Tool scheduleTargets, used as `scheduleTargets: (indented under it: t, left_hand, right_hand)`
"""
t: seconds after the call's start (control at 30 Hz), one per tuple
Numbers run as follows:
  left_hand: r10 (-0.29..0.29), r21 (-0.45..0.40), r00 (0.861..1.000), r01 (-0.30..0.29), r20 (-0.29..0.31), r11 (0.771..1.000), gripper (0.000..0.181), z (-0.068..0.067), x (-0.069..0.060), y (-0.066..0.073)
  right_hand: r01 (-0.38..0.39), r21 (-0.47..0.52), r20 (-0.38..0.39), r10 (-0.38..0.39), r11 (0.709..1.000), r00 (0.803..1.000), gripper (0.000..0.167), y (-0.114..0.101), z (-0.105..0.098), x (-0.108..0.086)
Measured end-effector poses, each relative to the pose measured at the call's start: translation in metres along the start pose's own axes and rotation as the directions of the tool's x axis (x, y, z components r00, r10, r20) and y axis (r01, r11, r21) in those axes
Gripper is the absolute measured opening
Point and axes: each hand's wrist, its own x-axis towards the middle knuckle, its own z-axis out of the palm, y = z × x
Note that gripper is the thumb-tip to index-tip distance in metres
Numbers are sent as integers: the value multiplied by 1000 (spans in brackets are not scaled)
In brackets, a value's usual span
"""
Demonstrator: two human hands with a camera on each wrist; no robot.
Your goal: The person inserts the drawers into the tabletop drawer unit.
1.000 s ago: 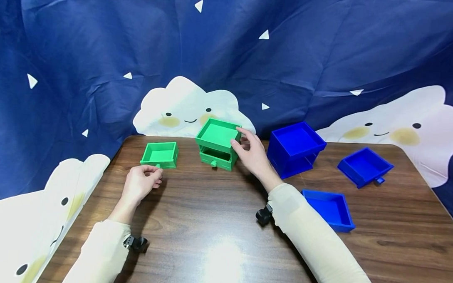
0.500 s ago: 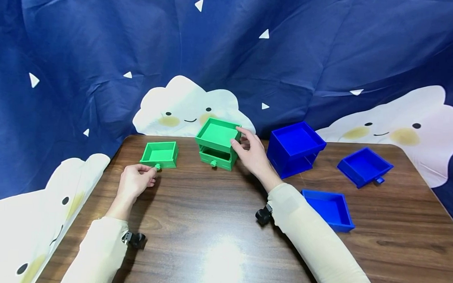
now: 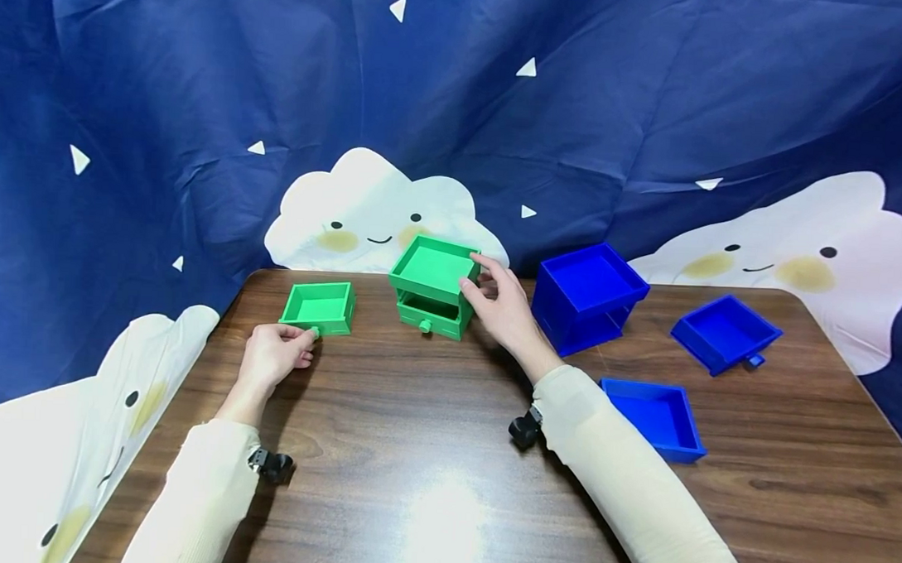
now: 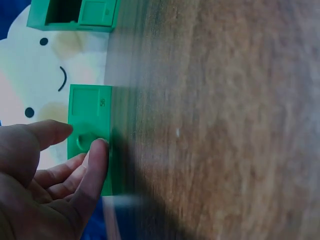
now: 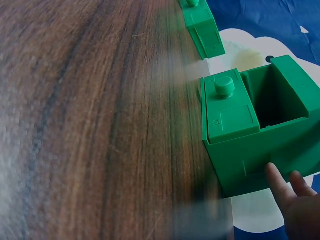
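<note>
A loose green drawer (image 3: 319, 306) lies on the table at the back left, its round knob (image 4: 84, 142) facing me. My left hand (image 3: 269, 360) is at that knob; in the left wrist view thumb and forefinger stand apart on either side of it, with a gap on the thumb's side. To the right stands a small green cabinet (image 3: 435, 264), its lower drawer (image 5: 232, 117) in place and the slot above it vacant. My right hand (image 3: 505, 312) rests its fingers against the cabinet's right side, near the top edge.
A blue cabinet (image 3: 593, 278) with its front slots vacant stands right of the green one. Two loose blue drawers lie farther right: one drawer (image 3: 727, 328) at the back, another drawer (image 3: 655, 413) nearer, partly behind the right sleeve (image 3: 623, 470). A blue cloud-patterned curtain (image 3: 458, 83) hangs behind the wooden table (image 3: 386, 445).
My left hand first drew back a little to the left from the drawer's knob, then came slightly back toward it. The right hand and both cabinets have kept their places.
</note>
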Motion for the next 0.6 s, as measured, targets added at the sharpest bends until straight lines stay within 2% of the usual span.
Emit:
scheduleTargets:
  t: [0.17, 0.6]
  left_hand:
    - [2, -8, 1000, -2, 12, 1000, 38, 3, 5, -3]
    - [-42, -67, 999, 44, 34, 997, 38, 5, 11, -3]
  right_hand:
    - [0, 0, -2, 0, 1000, 1000, 55, 0, 0, 0]
    - [2, 1, -6, -2, 1000, 1000, 56, 1, 1, 0]
